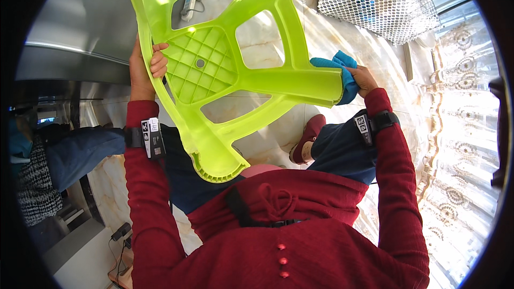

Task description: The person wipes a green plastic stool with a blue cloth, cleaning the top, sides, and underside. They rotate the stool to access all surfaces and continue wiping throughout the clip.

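A lime-green plastic stool (pixel 257 78) is held up in front of me, its ribbed underside facing me and its hollow legs spread outward. My left hand (pixel 148 64) grips the stool's left edge, with the fingers curled over the rim beside the latticed seat. At the end of the right-hand leg, my right hand (pixel 363 80) is closed on a blue cloth (pixel 349 62). The cloth lies against that leg's end and partly behind it.
A white mesh basket (pixel 377 4) stands at the upper right, near a patterned sheer curtain (pixel 457 160). A white power strip (pixel 188 7) shows through the stool. Dark clothing (pixel 84 152) and a metallic panel (pixel 96 12) are on the left; black adapters (pixel 121 231) lie lower left.
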`<action>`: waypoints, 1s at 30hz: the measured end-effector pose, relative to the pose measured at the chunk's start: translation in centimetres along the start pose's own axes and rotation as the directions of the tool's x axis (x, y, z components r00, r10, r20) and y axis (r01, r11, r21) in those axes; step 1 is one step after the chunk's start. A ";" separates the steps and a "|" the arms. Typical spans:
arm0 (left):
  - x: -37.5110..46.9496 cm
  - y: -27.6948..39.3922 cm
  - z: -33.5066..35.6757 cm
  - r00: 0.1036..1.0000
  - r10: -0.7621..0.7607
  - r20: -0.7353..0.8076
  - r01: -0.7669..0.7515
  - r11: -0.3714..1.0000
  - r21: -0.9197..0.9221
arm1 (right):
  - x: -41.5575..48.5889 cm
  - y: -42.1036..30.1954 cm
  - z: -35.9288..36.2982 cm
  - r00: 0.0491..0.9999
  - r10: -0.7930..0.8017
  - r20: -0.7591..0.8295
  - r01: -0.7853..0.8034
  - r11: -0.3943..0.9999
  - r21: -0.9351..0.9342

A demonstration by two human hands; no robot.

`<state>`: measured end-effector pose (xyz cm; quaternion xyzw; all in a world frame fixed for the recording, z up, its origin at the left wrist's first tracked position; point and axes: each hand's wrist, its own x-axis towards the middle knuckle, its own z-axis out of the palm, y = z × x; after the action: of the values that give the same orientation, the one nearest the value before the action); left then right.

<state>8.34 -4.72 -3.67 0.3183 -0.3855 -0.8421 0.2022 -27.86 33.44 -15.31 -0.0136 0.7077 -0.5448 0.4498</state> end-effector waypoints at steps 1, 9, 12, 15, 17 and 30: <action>0.1 0.1 -0.1 1.000 -0.003 0.002 0.003 1.000 -0.009 | 0.3 0.5 0.1 0.999 0.004 0.048 -0.007 0.997 0.078; 0.4 0.2 -0.1 0.999 0.008 -0.041 -0.009 1.000 -0.023 | 4.5 5.4 -1.7 0.962 -0.066 -0.263 0.128 0.966 0.224; 0.4 0.2 0.1 0.999 0.007 -0.054 -0.009 0.999 -0.045 | 3.9 5.7 -2.1 0.934 0.046 -0.354 -0.029 0.998 0.052; 0.5 0.3 0.5 0.996 0.002 -0.091 -0.007 0.998 -0.060 | 1.9 5.7 -0.2 0.969 0.118 -0.219 -0.126 0.992 -0.027; 0.6 0.3 0.7 0.991 0.015 -0.136 -0.022 0.999 -0.046 | 0.1 5.5 2.0 0.979 0.167 -0.115 -0.179 0.979 -0.098; 1.3 0.0 1.5 0.992 -0.018 -0.125 0.001 0.991 -0.133 | -7.4 6.1 12.2 0.962 0.116 0.246 -0.184 0.943 0.278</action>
<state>6.34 -4.70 -3.40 0.3582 -0.3135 -0.8452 0.2428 -12.62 30.40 -15.51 0.0470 0.5605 -0.6041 0.5645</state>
